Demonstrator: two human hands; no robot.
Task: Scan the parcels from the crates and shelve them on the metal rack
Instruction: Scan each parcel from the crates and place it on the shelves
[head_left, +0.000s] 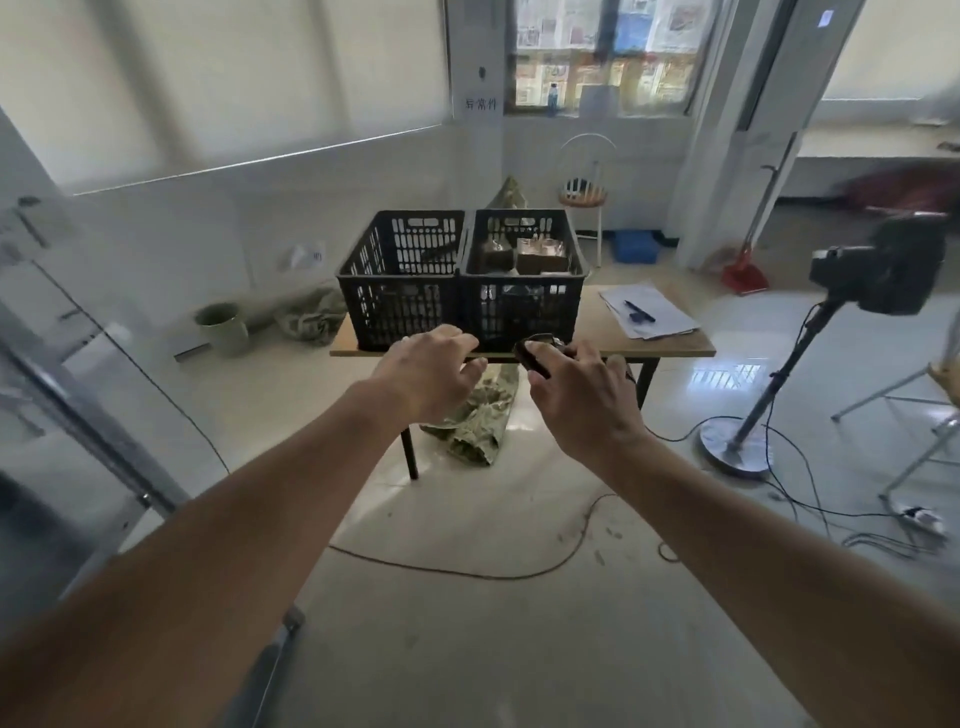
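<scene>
Straight ahead of both outstretched hands, the wooden table (670, 345) carries everything that matters. Two black crates (462, 275) sit on it side by side, touching, just beyond the fingertips. The crate past the right hand holds brown parcels (540, 254), stacked near its top; the crate past the left hand looks dark inside, contents hard to make out. Off beyond the right hand, papers (649, 312) with a pen (639, 312) on top. Left hand (431, 371) reaches forward, palm down, fingers loosely spread, gripping nothing. Right hand (587, 400) is curled round a small black scanner (535, 353), its dark head poking out toward the left hand.
</scene>
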